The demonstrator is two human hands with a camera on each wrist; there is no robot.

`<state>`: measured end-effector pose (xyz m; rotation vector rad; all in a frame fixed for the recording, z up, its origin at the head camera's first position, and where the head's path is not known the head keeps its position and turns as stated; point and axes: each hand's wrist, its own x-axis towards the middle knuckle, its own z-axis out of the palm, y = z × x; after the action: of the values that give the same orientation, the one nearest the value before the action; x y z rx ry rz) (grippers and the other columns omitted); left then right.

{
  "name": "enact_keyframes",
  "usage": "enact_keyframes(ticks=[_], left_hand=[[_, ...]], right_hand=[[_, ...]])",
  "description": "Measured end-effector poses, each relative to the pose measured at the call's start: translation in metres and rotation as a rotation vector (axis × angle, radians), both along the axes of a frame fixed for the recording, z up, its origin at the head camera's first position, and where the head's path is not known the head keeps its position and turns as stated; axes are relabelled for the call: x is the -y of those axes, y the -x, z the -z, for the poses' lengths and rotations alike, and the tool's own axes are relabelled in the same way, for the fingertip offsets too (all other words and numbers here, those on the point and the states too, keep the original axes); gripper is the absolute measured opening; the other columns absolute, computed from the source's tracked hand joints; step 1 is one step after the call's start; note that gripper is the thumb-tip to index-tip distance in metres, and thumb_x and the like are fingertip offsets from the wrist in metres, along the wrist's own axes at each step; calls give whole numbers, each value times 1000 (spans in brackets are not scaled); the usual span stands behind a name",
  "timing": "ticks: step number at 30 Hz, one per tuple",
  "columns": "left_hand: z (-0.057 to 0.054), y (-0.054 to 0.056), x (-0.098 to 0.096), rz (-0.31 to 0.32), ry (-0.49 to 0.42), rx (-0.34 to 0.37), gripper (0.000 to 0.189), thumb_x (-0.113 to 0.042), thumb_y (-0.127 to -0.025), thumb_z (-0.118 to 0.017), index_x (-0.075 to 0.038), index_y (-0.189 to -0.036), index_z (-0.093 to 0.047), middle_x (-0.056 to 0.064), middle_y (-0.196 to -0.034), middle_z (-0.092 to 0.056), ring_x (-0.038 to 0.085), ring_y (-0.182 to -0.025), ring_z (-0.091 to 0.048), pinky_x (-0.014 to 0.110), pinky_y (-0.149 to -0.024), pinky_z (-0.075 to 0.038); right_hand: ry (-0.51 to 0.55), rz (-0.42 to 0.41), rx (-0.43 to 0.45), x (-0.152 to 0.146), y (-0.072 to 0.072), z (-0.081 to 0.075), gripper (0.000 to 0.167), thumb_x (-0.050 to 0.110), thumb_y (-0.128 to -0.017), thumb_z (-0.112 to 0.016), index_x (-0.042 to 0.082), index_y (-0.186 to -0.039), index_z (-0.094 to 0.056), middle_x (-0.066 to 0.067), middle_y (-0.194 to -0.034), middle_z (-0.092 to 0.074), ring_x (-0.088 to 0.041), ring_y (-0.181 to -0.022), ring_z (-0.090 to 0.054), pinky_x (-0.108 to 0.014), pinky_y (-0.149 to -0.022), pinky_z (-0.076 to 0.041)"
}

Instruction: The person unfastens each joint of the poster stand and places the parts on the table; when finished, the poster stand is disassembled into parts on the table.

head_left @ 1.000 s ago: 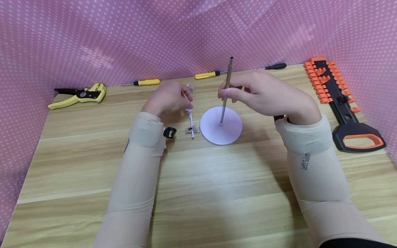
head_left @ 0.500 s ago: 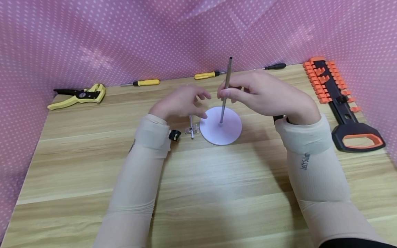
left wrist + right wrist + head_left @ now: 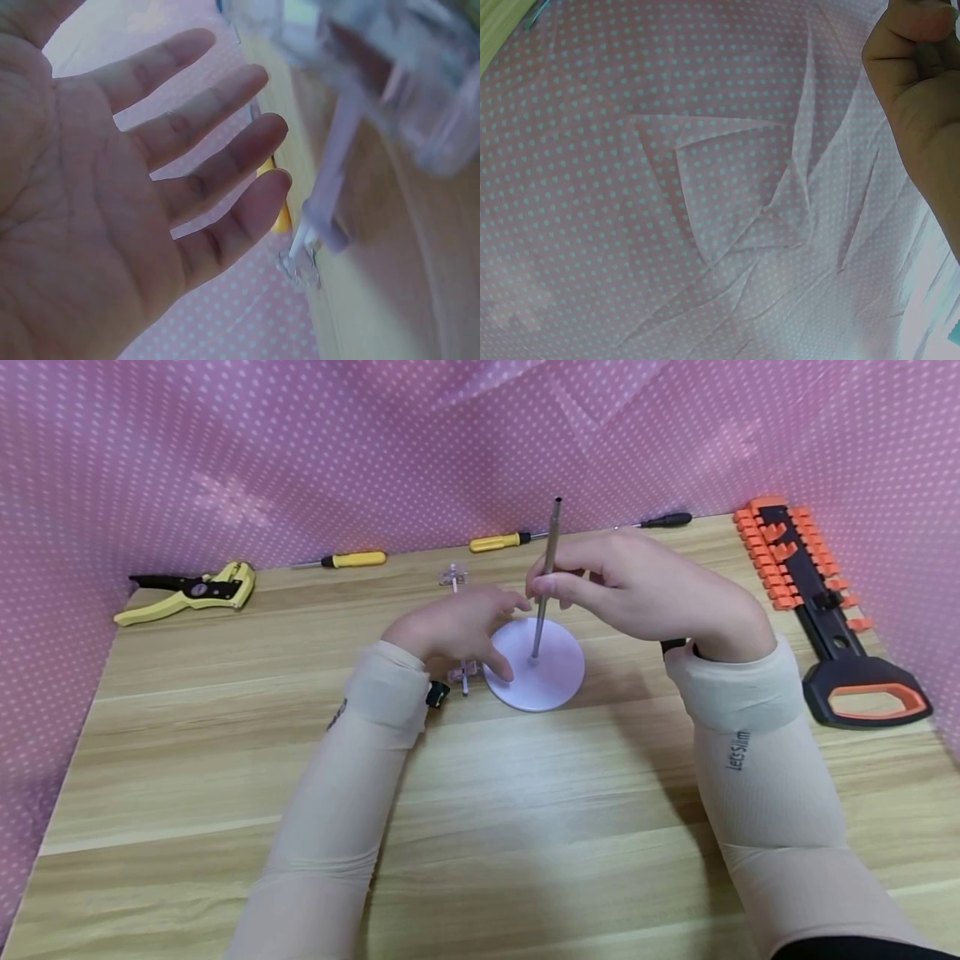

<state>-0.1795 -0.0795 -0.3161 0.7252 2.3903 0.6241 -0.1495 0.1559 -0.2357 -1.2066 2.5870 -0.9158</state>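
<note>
My right hand (image 3: 637, 585) pinches a thin metal pole (image 3: 553, 531) between thumb and fingers. The pole stands nearly upright from the middle of a round white base (image 3: 551, 689) on the table. Spread and holding nothing, my left hand (image 3: 457, 625) reaches over the left rim of the base, its thumb above the disc. Under that hand lies a thin white bar (image 3: 337, 142) with a clear plastic clip (image 3: 453, 575) at its far end and another near its close end; its middle is hidden in the head view. The right wrist view shows only part of the right hand (image 3: 930, 82).
Yellow-and-black wire strippers (image 3: 198, 592) lie at the back left. Along the back edge are two yellow-handled screwdrivers (image 3: 356, 559) and a black-handled one (image 3: 666, 521). A black rack with orange clips (image 3: 817, 585) lies at right. Pink dotted cloth (image 3: 450, 443) hangs behind.
My left hand has left the white bar's far end and moved right and nearer, spreading its fingers over the base's rim. The right hand and pole have stayed in place.
</note>
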Motion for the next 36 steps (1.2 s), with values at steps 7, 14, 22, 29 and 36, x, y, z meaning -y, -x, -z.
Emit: enact_keyframes(ticks=[7, 14, 22, 29, 36], left_hand=[[4, -7, -10, -23, 89, -1, 106, -30, -74, -99, -19, -164, -42, 3, -147, -52, 20, -125, -52, 39, -108, -48], [8, -10, -18, 40, 181, -91, 116, -39, -70, -100, -22, -166, -38, 6, -149, -45, 24, -134, -41, 44, -115, -43], [11, -12, -24, 48, 242, -110, 124, -41, -67, -102, -22, -168, -33, 7, -147, -41, 24, -131, -38, 44, -112, -44], [12, -12, -24, 47, 260, -116, 126, -43, -66, -102, -23, -169, -31, 6, -147, -40, 23, -129, -38, 43, -111, -45], [11, -13, -24, 34, 256, -108, 125, -43, -66, -102, -24, -168, -33, 6, -150, -39, 24, -132, -38, 44, -112, -45]], right_hand=[[-10, 8, -6, 0, -1, 0, 23, 27, -112, -54, 22, -110, -76, 6, -98, -70, -14, -86, -58, -34, -79, -47], [-21, 15, -14, 1, -1, -2, 23, 29, -112, -54, 24, -107, -76, 5, -93, -67, -14, -82, -56, -32, -76, -45], [-15, 10, 1, 1, -1, -1, 23, 27, -112, -54, 22, -108, -76, 6, -97, -69, -14, -86, -57, -34, -79, -47], [-9, 10, 12, 0, -1, -1, 23, 26, -112, -54, 21, -110, -76, 4, -100, -72, -15, -90, -60, -39, -83, -49], [-8, 9, 1, 0, -1, -1, 23, 27, -113, -54, 21, -110, -76, 5, -98, -71, -16, -86, -59, -36, -81, -48]])
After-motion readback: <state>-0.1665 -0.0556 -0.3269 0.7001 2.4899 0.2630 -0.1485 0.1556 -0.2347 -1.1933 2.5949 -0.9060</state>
